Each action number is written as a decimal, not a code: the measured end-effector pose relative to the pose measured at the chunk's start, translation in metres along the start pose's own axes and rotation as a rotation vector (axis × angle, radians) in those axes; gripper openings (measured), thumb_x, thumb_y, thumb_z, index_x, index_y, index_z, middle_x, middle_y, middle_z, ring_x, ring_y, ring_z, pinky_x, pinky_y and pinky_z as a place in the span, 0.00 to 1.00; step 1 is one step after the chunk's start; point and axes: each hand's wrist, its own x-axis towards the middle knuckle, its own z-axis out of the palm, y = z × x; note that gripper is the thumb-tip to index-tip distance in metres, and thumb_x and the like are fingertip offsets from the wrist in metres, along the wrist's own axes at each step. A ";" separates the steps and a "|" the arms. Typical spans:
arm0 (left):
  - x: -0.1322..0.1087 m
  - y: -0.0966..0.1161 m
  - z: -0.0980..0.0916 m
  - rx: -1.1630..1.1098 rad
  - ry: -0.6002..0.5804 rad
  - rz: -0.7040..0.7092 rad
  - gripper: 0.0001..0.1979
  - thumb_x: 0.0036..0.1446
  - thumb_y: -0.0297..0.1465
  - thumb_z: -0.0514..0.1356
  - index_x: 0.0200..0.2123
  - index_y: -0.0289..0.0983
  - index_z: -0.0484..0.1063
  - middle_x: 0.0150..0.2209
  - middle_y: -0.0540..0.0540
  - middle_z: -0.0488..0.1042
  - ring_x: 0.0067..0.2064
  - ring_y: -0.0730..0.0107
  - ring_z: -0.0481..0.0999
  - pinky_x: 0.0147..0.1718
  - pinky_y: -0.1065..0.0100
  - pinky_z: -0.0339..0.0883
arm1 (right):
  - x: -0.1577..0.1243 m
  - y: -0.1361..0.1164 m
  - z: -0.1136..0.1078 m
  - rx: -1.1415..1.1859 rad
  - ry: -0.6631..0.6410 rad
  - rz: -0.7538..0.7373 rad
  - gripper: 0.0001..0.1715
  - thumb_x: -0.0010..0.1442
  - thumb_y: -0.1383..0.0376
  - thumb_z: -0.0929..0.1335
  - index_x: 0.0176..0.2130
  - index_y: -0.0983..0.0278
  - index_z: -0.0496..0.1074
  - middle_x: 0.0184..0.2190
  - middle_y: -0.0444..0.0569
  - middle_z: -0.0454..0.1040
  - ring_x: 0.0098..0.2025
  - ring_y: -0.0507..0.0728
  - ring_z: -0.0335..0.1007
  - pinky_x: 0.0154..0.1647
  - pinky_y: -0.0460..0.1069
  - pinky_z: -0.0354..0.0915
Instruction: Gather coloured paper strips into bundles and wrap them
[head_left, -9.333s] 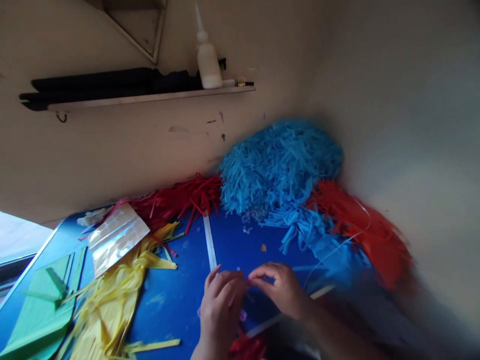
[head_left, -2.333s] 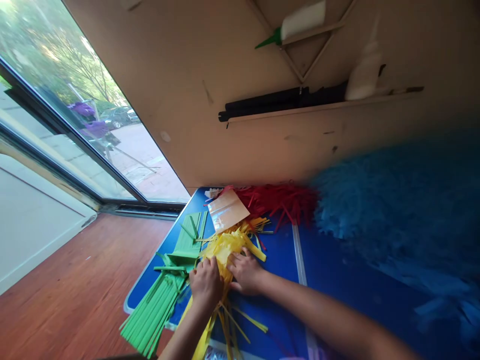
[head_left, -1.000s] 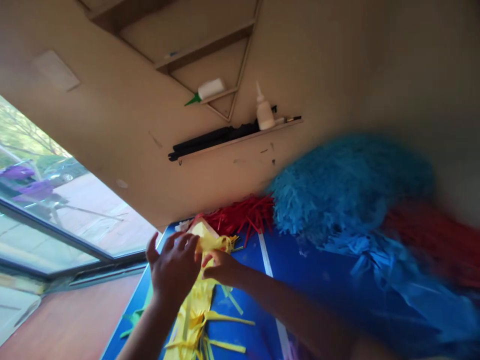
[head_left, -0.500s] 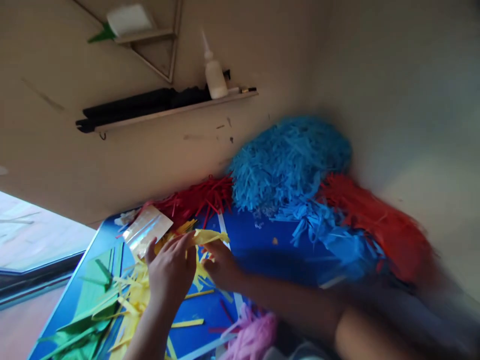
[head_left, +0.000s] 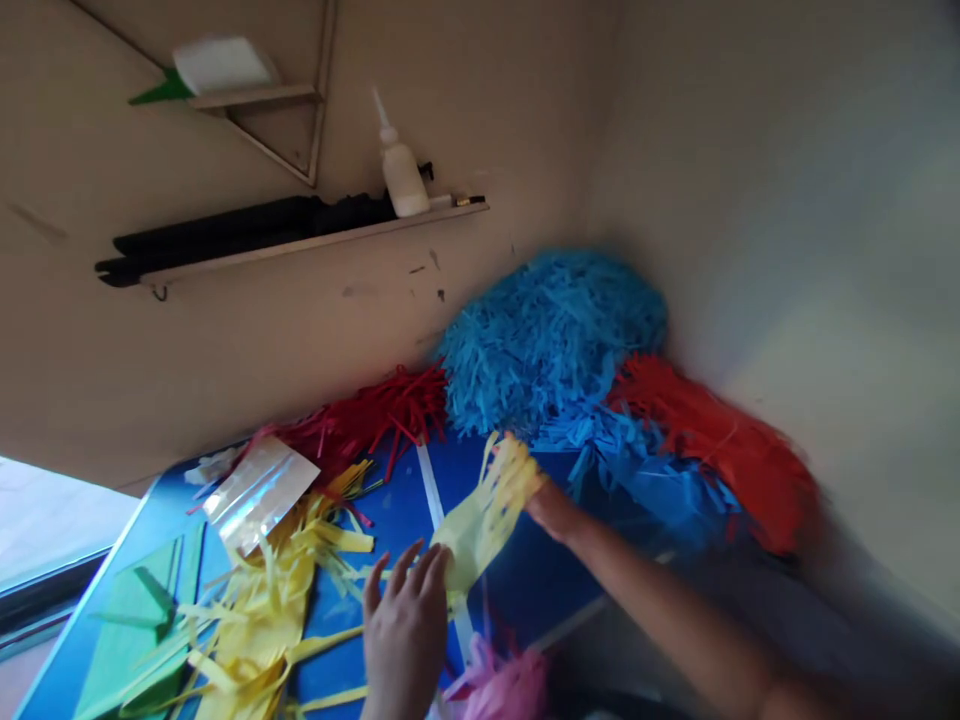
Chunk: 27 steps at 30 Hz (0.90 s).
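Observation:
A pale yellow strip of fringed tissue paper (head_left: 480,535) stretches diagonally between my hands above the blue table. My right hand (head_left: 551,505) grips its upper, cut end, where loose fringes spill over the fingers. At the lower end is my left hand (head_left: 409,610), back upward and fingers fanned; the paper's edge runs to its thumb side, where the thumb is hidden. Left of that hand lies a heap of yellow paper strips (head_left: 262,610). A pink paper bundle (head_left: 502,685) rests just right of the left wrist.
On the blue table (head_left: 390,560) are green paper sheets (head_left: 131,620) and a clear plastic packet (head_left: 262,490). Along the wall lie a red fringe bundle (head_left: 360,420), a big blue fringed pile (head_left: 555,340) and red paper (head_left: 720,440). A glue bottle (head_left: 405,175) stands on a wall shelf (head_left: 315,245).
My right hand has moved right and up, drawing the yellow paper out into a longer diagonal. My left hand has shifted right and down, its fingers more spread. The view has swung slightly.

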 end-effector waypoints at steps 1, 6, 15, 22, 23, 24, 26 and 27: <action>-0.003 0.010 0.014 -0.045 -0.035 -0.045 0.17 0.59 0.21 0.52 0.45 0.42 0.76 0.46 0.50 0.82 0.51 0.57 0.78 0.57 0.53 0.52 | -0.005 0.013 -0.020 -0.016 0.095 0.029 0.27 0.71 0.54 0.57 0.46 0.72 0.73 0.36 0.46 0.76 0.33 0.52 0.75 0.36 0.46 0.73; 0.007 0.040 0.047 -0.236 -0.138 -0.188 0.17 0.60 0.20 0.53 0.44 0.45 0.76 0.46 0.51 0.81 0.53 0.57 0.76 0.58 0.49 0.50 | -0.043 0.014 -0.075 -0.139 0.523 0.048 0.23 0.67 0.62 0.62 0.60 0.63 0.63 0.50 0.58 0.74 0.51 0.62 0.73 0.51 0.61 0.68; -0.007 0.075 0.037 -0.301 -0.109 -0.110 0.16 0.60 0.25 0.53 0.47 0.41 0.75 0.51 0.38 0.76 0.54 0.51 0.72 0.53 0.48 0.64 | -0.059 -0.019 0.016 -0.232 -0.074 -0.265 0.15 0.62 0.71 0.64 0.44 0.60 0.76 0.42 0.48 0.81 0.52 0.59 0.73 0.68 0.64 0.38; -0.009 0.099 0.077 -0.368 -0.250 -0.185 0.15 0.56 0.27 0.54 0.45 0.40 0.75 0.43 0.36 0.77 0.47 0.50 0.75 0.47 0.51 0.71 | -0.040 -0.028 -0.004 -0.229 0.004 -0.374 0.19 0.60 0.76 0.64 0.47 0.59 0.75 0.44 0.46 0.81 0.48 0.55 0.76 0.66 0.59 0.44; -0.004 0.086 0.079 -0.342 -0.243 -0.229 0.16 0.57 0.29 0.54 0.47 0.39 0.74 0.45 0.35 0.77 0.50 0.47 0.74 0.49 0.47 0.69 | -0.041 -0.028 -0.003 -0.243 0.009 -0.391 0.18 0.62 0.75 0.64 0.47 0.60 0.74 0.44 0.46 0.81 0.48 0.55 0.76 0.65 0.59 0.45; -0.002 0.071 0.080 -0.312 -0.236 -0.268 0.17 0.57 0.31 0.55 0.49 0.38 0.74 0.47 0.34 0.76 0.52 0.43 0.72 0.52 0.43 0.66 | -0.044 -0.026 -0.001 -0.257 0.011 -0.405 0.18 0.63 0.75 0.63 0.47 0.60 0.74 0.43 0.47 0.81 0.48 0.55 0.76 0.64 0.59 0.47; -0.004 0.031 0.073 -0.229 -0.242 -0.325 0.19 0.57 0.36 0.57 0.51 0.39 0.74 0.52 0.35 0.75 0.58 0.40 0.68 0.60 0.38 0.56 | -0.051 -0.021 0.009 -0.271 0.004 -0.418 0.16 0.65 0.75 0.63 0.46 0.60 0.75 0.42 0.46 0.81 0.47 0.55 0.76 0.63 0.59 0.49; -0.010 0.010 0.066 -0.190 -0.253 -0.335 0.20 0.55 0.37 0.59 0.51 0.39 0.75 0.53 0.36 0.75 0.60 0.39 0.67 0.62 0.39 0.53 | -0.055 -0.017 0.016 -0.271 -0.008 -0.419 0.15 0.66 0.74 0.63 0.44 0.61 0.75 0.41 0.46 0.82 0.46 0.54 0.76 0.63 0.59 0.49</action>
